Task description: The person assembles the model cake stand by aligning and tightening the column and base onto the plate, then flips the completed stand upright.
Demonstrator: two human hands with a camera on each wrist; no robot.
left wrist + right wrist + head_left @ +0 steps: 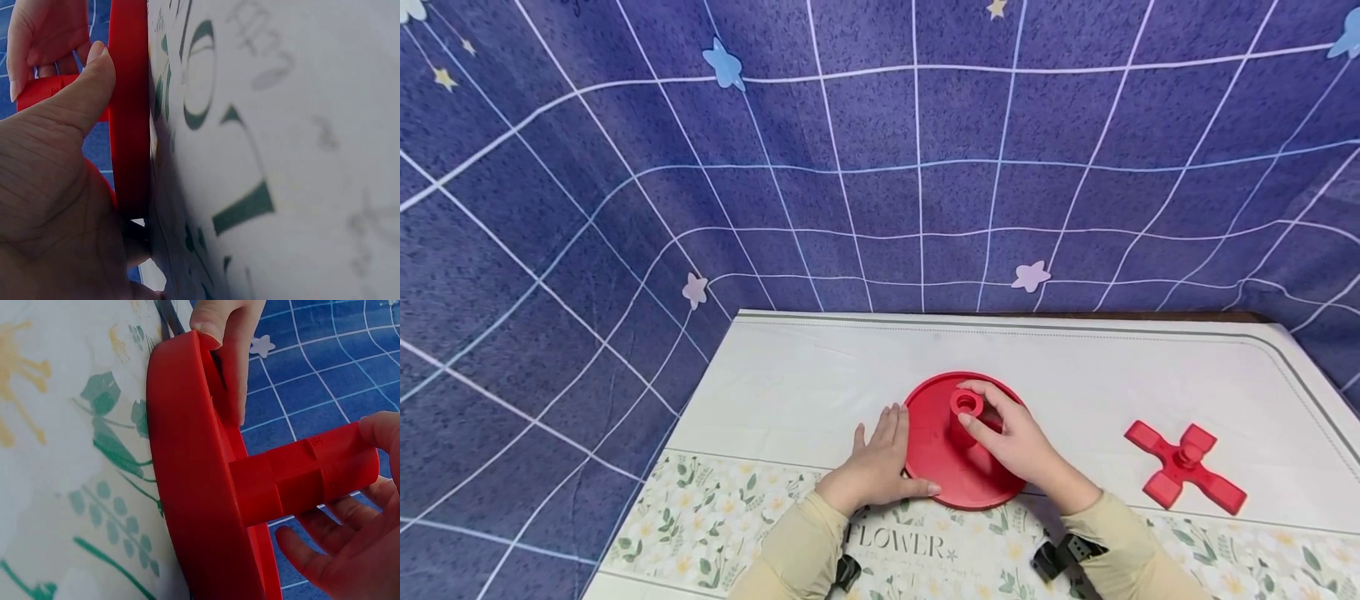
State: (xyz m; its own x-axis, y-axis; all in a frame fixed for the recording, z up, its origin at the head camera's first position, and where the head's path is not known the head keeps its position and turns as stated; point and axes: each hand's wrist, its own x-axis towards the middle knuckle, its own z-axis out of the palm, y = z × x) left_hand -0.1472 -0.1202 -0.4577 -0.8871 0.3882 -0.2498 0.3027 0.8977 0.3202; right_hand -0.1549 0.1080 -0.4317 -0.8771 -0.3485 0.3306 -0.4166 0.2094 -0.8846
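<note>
A round red tray (972,490) with a raised rim lies flat on the table. From its middle rises a hollow red tube (958,430), open at the top. My right hand (1017,440) grips the tube near its upper end, thumb in front and fingers behind. The right wrist view shows that tube's (294,478) lower end reaching inside the tray's rim. My left hand (880,460) rests along the tray's left edge with its fingers straight. Its thumb (94,78) lies over the near rim in the left wrist view.
To the right lies a red cross-shaped piece (1172,477) with block ends and a short post in its centre. A white cloth (820,358) with a floral band covers the table. A blue gridded curtain (880,200) hangs behind and on the left.
</note>
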